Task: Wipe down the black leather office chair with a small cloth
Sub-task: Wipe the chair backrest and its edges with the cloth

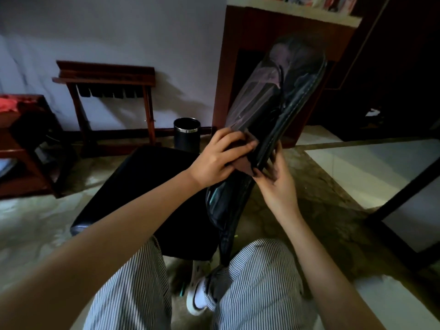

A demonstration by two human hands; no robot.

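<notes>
Striped trousers (257, 282) and one white shoe (196, 300) fill the bottom of the view, with both bare forearms reaching forward over them. Black leather office chair (181, 225) stands right in front of the knees on a marbled floor (321, 186). Its seat (147, 186) is to the left. Its backrest (273, 103) is seen almost edge-on, tilted, running from between the knees up toward the top right.

Left hand (219, 160) is on the backrest's left face, about halfway up. Its grip is curled over a small dark reddish cloth (244, 164), with the fingers across the cloth pressing it against the leather. A corner of cloth sticks out below the fingers.

Right hand (277, 182) is just beside it on the opposite side. Its grip is closed on the backrest's edge, fingertips on the rim and thumb pointing up along it. The two hands nearly touch.

Behind the seat a black cylindrical bin (187, 135) with a metal band stands on the floor. A dark wooden rack (107, 75) stands against the white wall (142, 32), left of the bin. A brown wooden cabinet (262, 27) is behind the backrest's top.
</notes>
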